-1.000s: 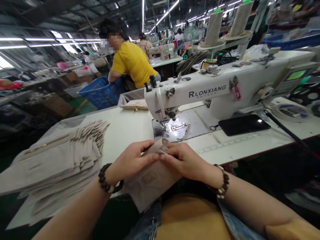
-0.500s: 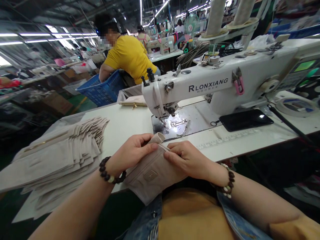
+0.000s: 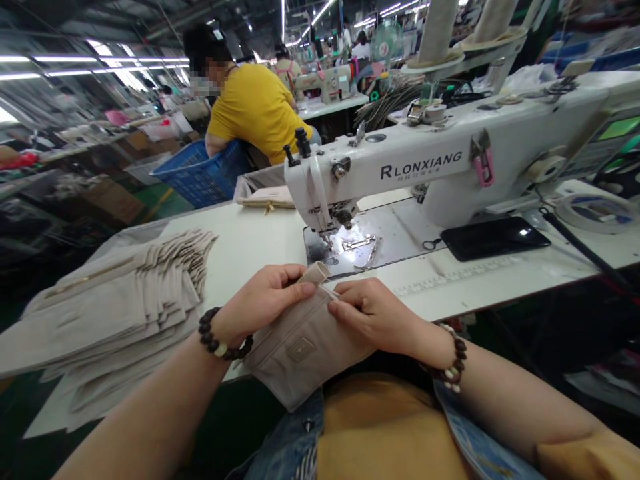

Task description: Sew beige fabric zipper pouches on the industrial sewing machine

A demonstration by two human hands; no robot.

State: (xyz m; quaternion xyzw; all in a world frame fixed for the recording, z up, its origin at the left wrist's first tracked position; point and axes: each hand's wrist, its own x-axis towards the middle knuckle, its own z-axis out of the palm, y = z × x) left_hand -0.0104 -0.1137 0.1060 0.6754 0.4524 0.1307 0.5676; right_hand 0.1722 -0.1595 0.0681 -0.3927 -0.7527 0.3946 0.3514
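Note:
A beige fabric pouch piece (image 3: 320,340) with a small stitched patch hangs between my hands over the table's front edge. My left hand (image 3: 275,297) pinches its upper left edge, thumb on top, beside a rolled tab (image 3: 315,272) that sticks up. On the other side my right hand (image 3: 367,310) is closed on the top edge, thumb and forefinger pressed together. Just beyond my hands stands the white sewing machine (image 3: 420,163), its needle area (image 3: 330,243) lit above the metal plate. My fingers' undersides are hidden by the fabric.
A thick stack of beige fabric pieces (image 3: 125,313) lies at the left. A black phone (image 3: 495,238) and a ruler strip (image 3: 450,277) are on the right of the table (image 3: 260,240). A person in yellow (image 3: 255,107) leans over a blue basket (image 3: 200,173) behind.
Both hands keep their grip on the fabric piece, which has hardly moved. The view has shifted slightly, and the person in yellow has turned their head a little.

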